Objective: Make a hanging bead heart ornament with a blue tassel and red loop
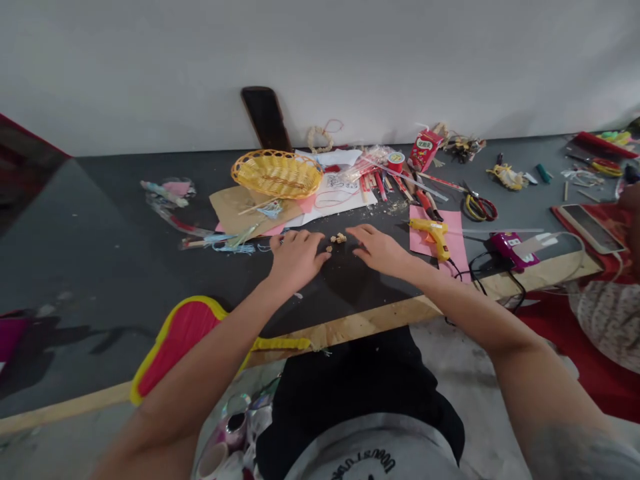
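Several small tan pieces (339, 238) lie in a little cluster on the dark tabletop (345, 287), too small to name for certain. My left hand (299, 257) rests at the left of the cluster, fingers spread, its thumb close to one stray piece. On the other side, my right hand (379, 249) has its fingers apart and pointing toward the pieces. Nothing shows in either hand. Behind my left hand lie blue tassels (235, 248) and a brown paper sheet (235, 207).
Behind stand a yellow woven basket (277, 175) and a phone (266, 120). At right are a yellow glue gun (433, 235) on pink paper, scissors (479, 205) and a purple device (514, 250) with cables. A red-and-yellow fan-shaped item (183, 333) overhangs the front edge. Another person sits far right.
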`<state>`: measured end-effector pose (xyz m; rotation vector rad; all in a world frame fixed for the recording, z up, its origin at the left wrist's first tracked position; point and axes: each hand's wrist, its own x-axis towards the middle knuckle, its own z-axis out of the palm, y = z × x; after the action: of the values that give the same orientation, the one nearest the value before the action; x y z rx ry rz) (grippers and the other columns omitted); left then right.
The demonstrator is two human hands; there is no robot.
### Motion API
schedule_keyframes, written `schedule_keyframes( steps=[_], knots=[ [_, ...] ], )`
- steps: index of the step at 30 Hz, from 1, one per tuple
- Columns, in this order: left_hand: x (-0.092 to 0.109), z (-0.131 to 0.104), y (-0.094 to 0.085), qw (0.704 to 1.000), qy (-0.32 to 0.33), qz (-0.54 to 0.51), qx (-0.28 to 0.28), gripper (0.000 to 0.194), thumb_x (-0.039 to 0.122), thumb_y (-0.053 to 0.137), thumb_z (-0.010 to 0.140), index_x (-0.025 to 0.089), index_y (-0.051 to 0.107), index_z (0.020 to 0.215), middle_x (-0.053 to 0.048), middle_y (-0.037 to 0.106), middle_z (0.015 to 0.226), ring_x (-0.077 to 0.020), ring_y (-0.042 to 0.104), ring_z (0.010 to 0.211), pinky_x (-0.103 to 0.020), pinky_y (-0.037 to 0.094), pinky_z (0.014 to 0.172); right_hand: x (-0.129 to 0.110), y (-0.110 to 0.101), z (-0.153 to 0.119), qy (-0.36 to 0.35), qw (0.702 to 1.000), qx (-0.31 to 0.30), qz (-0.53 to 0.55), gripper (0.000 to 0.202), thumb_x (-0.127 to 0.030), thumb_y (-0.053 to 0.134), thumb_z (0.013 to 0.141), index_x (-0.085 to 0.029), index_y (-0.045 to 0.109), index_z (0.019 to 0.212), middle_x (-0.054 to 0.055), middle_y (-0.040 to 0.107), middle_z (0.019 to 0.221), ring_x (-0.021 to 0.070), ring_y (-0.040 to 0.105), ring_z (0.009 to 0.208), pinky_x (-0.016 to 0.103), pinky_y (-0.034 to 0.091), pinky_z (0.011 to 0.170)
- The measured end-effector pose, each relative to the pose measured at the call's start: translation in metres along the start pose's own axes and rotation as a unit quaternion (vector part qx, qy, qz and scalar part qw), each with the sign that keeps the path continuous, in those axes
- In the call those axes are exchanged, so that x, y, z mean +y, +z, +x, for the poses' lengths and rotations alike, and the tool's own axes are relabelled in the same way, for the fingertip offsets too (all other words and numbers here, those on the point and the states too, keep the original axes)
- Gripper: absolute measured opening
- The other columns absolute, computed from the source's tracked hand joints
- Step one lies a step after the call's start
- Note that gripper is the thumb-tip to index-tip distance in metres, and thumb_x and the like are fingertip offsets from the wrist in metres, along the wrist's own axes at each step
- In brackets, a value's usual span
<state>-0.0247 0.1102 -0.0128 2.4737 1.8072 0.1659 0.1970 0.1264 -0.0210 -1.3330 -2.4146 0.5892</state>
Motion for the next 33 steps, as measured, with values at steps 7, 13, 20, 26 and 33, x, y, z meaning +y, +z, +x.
schedule_keyframes(
  steps=[7,13,20,26,33],
  knots=[
    [0.007,0.028,0.023,1.0,0.012,0.019,-0.014,0.028,0.039,0.056,0.092,0.02,0.067,0.109,-0.014,0.07,0.109,-0.0358,0.059,0.108,-0.05,0.036,0.089,-0.001,0.018,0.047,0.013,0.998,-0.057,-0.03,0.024,-0.013,0.056,0.091,-0.012,0.067,0.112,0.013,0.065,0.11,0.0214,0.064,0.102,0.032,0.048,0.092],
    [0.01,0.023,0.021,0.999,0.024,-0.028,0.033,0.024,0.029,0.045,0.097,0.022,0.067,0.105,-0.011,0.073,0.103,-0.0304,0.062,0.104,-0.049,0.036,0.091,0.0,0.013,0.033,0.036,0.991,0.001,0.132,0.01,-0.018,0.057,0.088,-0.017,0.065,0.093,0.003,0.065,0.085,0.0153,0.06,0.081,0.028,0.048,0.078],
    [0.021,0.021,0.007,0.959,0.029,-0.232,0.159,0.026,0.03,0.045,0.097,0.018,0.065,0.108,-0.009,0.07,0.103,-0.0225,0.062,0.099,-0.037,0.045,0.092,-0.02,0.019,0.028,0.189,0.72,-0.032,0.667,0.02,-0.019,0.065,0.069,-0.021,0.056,0.087,-0.006,0.058,0.072,0.0091,0.056,0.065,0.02,0.051,0.061],
    [0.015,0.023,0.004,0.96,0.081,-0.22,0.154,0.037,0.032,0.039,0.1,0.019,0.066,0.123,-0.011,0.066,0.109,-0.0227,0.059,0.106,-0.038,0.045,0.098,-0.031,0.015,0.032,0.215,0.627,-0.021,0.749,0.006,-0.023,0.055,0.088,-0.021,0.058,0.092,-0.004,0.061,0.073,0.0095,0.058,0.063,0.018,0.049,0.057],
    [-0.061,0.063,-0.015,0.988,-0.072,-0.04,0.133,0.048,0.022,0.043,0.092,0.023,0.055,0.138,-0.013,0.05,0.147,-0.0379,0.04,0.135,-0.058,0.035,0.106,-0.022,-0.002,0.024,0.249,0.608,0.013,0.753,0.031,-0.043,0.042,0.103,-0.017,0.06,0.1,0.004,0.07,0.086,0.0135,0.073,0.08,0.021,0.059,0.069]
  ],
)
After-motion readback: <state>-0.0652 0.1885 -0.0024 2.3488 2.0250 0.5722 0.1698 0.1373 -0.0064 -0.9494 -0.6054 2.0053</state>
